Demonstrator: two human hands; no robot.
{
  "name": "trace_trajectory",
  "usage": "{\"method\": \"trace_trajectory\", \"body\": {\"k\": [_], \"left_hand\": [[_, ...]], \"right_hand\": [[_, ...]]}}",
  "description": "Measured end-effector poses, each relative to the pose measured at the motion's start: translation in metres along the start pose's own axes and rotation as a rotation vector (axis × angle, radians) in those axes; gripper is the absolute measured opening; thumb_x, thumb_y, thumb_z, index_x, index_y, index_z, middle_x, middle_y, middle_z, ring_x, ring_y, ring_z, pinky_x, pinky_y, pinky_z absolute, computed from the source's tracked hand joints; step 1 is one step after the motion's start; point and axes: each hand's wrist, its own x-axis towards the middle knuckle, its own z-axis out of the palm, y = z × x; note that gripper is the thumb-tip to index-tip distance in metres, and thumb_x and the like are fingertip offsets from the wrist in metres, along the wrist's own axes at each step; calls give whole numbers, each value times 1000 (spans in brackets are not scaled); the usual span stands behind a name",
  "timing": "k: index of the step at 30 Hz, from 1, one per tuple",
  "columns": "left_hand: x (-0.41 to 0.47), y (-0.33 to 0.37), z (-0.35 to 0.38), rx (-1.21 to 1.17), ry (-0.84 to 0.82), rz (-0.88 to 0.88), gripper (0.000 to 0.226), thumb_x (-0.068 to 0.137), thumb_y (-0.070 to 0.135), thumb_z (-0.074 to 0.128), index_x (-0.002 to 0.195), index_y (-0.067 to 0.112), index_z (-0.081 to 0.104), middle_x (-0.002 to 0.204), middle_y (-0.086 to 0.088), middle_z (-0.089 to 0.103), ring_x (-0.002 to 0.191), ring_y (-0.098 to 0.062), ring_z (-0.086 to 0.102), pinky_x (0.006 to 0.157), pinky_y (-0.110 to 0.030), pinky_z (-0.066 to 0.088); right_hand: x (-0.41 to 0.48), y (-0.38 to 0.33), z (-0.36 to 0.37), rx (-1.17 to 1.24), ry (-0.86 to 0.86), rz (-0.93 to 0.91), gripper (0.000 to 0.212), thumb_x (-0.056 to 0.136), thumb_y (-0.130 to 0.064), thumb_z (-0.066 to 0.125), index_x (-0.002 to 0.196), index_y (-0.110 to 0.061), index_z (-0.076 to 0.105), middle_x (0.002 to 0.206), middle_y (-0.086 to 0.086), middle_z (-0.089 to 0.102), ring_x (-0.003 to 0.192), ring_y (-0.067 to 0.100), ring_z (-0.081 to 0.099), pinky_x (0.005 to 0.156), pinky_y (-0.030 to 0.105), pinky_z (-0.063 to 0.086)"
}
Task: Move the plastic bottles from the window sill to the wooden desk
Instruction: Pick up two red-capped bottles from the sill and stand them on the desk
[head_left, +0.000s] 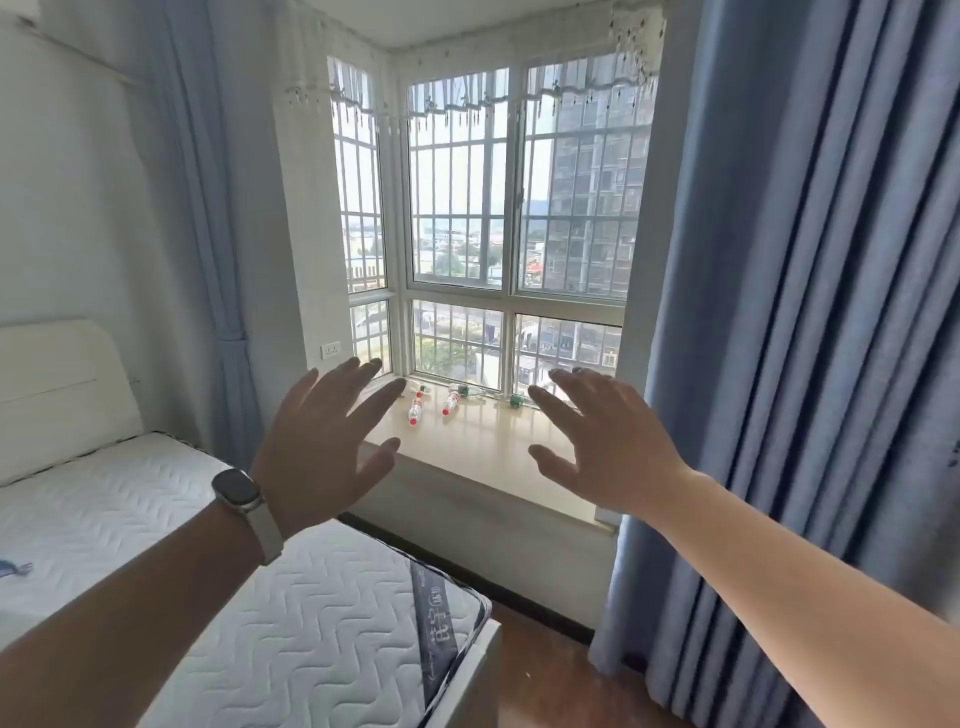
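Several clear plastic bottles lie on the pale window sill (467, 447) close to the glass. One with a red cap (414, 410) lies left of another red-labelled one (451, 403). Further clear bottles (470, 391) rest against the window frame, and a green-capped piece (515, 400) lies to the right. My left hand (322, 441), with a watch on the wrist, is raised in front of the sill's left part, fingers spread and holding nothing. My right hand (605, 441) is raised before the sill's right part, also spread and holding nothing. Both are short of the bottles. No wooden desk is visible.
A bed with a white quilted mattress (291, 613) fills the lower left, its corner near the sill. Blue curtains (810, 338) hang at the right and another blue curtain (208, 208) at the left. Wooden floor (550, 680) shows between bed and right curtain.
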Motion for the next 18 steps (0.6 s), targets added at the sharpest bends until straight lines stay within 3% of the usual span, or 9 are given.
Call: {"method": "trace_trajectory", "body": {"k": [8,18], "left_hand": [[-15,-10,22,-24,68,63,57,91,48,47,139,19,58,148,-11,50,137,-30,45,118,-44,16],[-19,-17,75,-82,-47,96,55,90,48,48,132,16,62,142,-13,55,130,-34,51,109,-54,30]], "right_hand": [[3,-22,13,-82,-31,1,62,91,-55,41,136,-16,56,138,12,55,123,36,50,101,47,38],[-5,-25,53,-41,-143,59,63,92,-56,40,138,-16,53,141,11,52,125,37,49,100,53,39]]}}
